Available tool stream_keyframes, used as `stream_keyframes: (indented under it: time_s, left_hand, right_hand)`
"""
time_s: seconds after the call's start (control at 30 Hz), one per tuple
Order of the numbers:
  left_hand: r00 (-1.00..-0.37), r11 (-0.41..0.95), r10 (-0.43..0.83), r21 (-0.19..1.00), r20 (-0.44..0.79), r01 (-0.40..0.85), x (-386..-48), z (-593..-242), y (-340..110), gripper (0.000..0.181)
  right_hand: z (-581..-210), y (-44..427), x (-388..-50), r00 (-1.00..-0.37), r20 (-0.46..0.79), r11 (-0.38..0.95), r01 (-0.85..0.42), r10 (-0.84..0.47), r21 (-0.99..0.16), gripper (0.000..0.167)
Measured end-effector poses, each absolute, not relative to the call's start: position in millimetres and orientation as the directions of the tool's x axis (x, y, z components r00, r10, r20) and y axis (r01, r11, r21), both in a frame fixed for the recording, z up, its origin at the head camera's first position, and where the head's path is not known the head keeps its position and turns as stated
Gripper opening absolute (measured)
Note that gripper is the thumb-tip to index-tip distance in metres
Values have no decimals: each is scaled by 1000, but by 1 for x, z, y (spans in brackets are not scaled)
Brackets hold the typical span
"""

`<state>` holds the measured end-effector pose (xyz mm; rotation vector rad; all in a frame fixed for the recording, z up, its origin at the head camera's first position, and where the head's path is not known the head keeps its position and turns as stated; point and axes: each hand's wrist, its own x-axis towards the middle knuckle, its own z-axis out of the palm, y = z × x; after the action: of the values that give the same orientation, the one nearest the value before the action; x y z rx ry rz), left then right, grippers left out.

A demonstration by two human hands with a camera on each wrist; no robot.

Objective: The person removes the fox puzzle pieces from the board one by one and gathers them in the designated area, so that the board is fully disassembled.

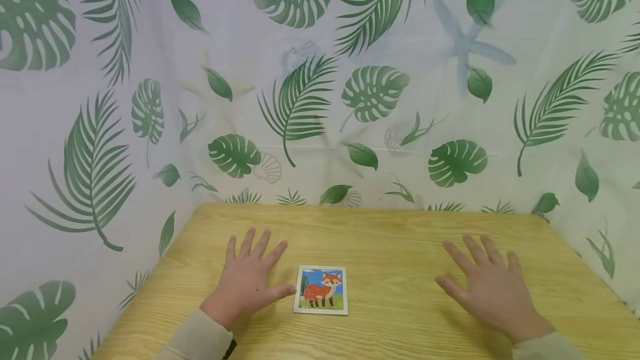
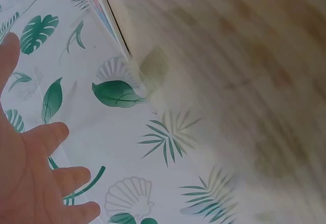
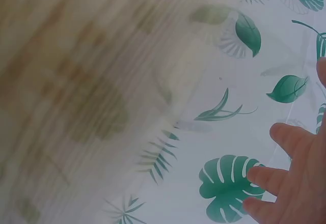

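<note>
Fox picture is lying flat on the table between my left hand and right hand; outspread, both are gripping nothing, presumably leaving the whole picture uncovered.

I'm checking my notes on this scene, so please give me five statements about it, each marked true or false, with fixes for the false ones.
1. The fox picture lies on the wooden table. True.
2. The right grip is holding the fox picture. False: its fingers are spread and it holds nothing.
3. The left grip is nearer the fox picture than the right grip is. True.
4. The backdrop is plain, without any print. False: green leaves are printed on it.
5. The fox picture has a pale border. True.
</note>
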<state>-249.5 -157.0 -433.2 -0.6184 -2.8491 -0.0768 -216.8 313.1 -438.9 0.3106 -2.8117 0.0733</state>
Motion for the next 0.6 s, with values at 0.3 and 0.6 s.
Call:
stream_keyframes:
  time_s: [0.3,0.6]
  left_hand:
    - [-882,896,424,50,207,442,-250,-434,-152,94]
    - [-877,872,440,143,194,469,-247,-431,-146,92]
  right_hand:
    - [-441,299,-223,-917,317,959,-275,-242,-63,73]
    - [-442,279,-223,-906,332,929,-330,-263,-165,64]
